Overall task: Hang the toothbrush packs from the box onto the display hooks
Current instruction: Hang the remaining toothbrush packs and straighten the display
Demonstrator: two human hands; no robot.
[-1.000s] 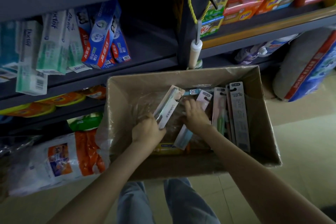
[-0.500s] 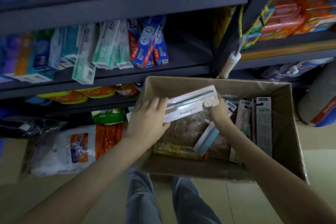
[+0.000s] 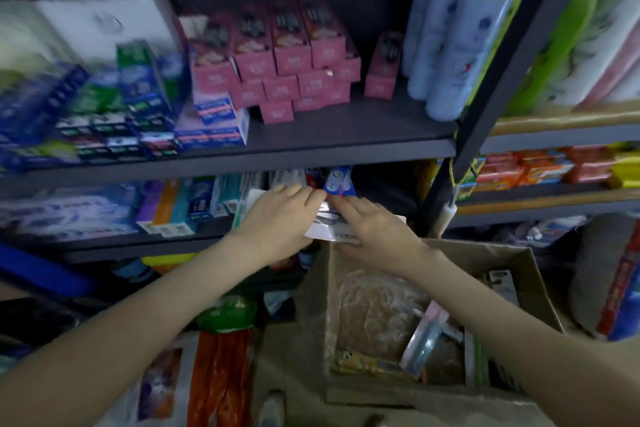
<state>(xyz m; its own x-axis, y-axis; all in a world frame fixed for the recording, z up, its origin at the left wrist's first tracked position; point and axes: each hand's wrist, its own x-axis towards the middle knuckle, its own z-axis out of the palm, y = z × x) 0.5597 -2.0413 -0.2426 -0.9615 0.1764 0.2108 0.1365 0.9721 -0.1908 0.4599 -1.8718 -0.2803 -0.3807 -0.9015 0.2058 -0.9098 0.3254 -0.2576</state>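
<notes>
Cardboard box (image 3: pixel 313 315) sits lower right, its near side blurred and running off the bottom edge. Inside lie a crumpled clear bag (image 3: pixel 377 315) of something brown, hard to make out, and a few toothbrush packs (image 3: pixel 424 336) leaning at the right side. Above the box's far left corner, mid-frame, both hands hold one white pack (image 3: pixel 327 230). The left hand (image 3: pixel 277 218) curls over its left end, hiding it. The right hand (image 3: pixel 375 230) lays near-straight fingers across the top, thumb hidden, so its grip cannot be told. Behind, blurred cartons (image 3: pixel 194 201) fill the lower shelf; pink boxes (image 3: pixel 294 59) stack above.
</notes>
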